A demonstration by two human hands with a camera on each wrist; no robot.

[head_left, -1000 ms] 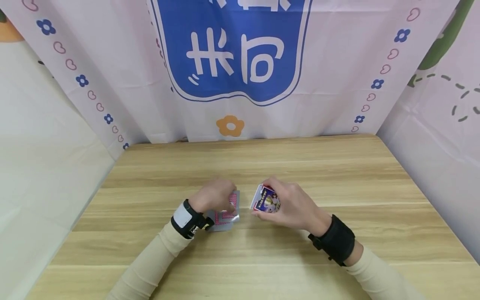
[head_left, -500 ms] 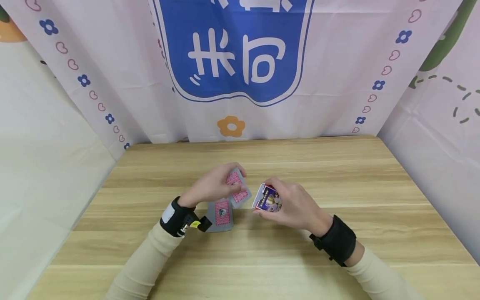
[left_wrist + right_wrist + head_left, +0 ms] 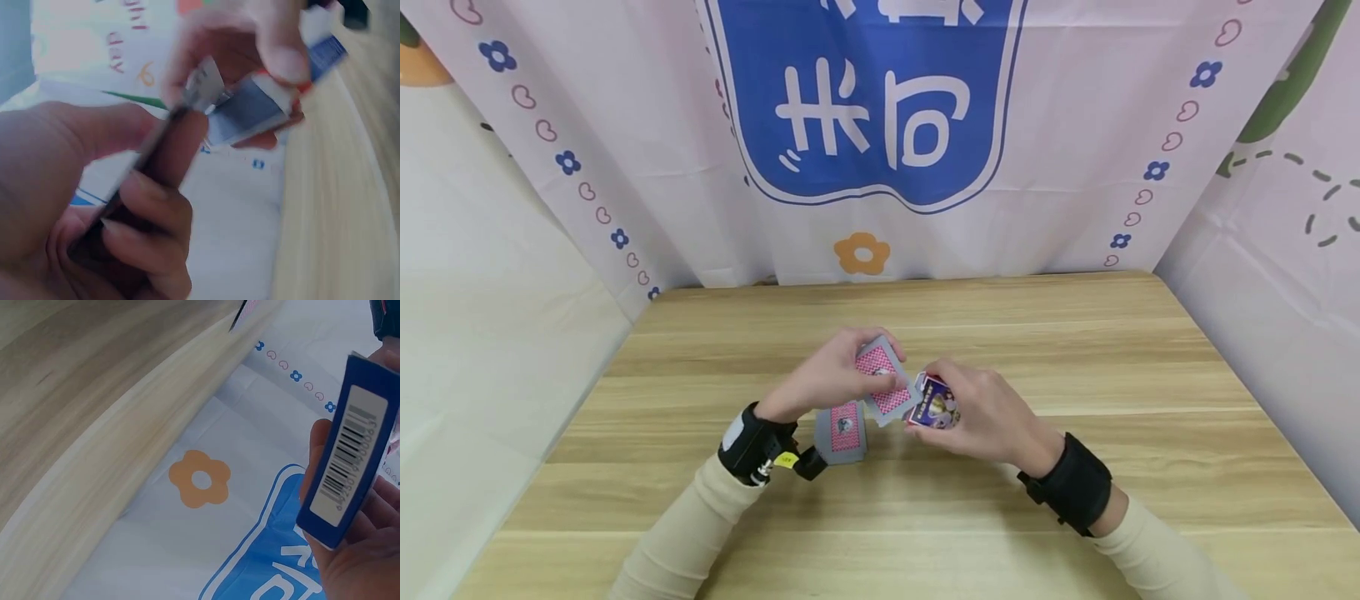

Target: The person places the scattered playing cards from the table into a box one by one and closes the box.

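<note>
My left hand (image 3: 823, 375) pinches a stack of playing cards (image 3: 892, 402), thumb on their pink-patterned backs and fingers underneath. In the left wrist view the stack (image 3: 147, 150) appears edge-on and dark. Opposite, my right hand (image 3: 992, 418) grips a blue printed card box (image 3: 938, 407) by its sides. The box's end with the flap faces left, and the cards' lower right corner overlaps it in the head view. Its other end, blue with a barcode label (image 3: 350, 453), fills part of the right wrist view. Below my left hand, more playing cards (image 3: 844, 432) lie face down.
Both hands work over a light wooden table (image 3: 1000, 533). A printed cloth (image 3: 1037, 225) hangs along its back edge, with pale cloth walls at both sides. A black wrist camera (image 3: 808, 463) on my left wrist hangs beside the cards on the table.
My left hand has picked up part of the cards from the table, lifted them and brought them right, up to the box. My right hand with the box has hardly moved.
</note>
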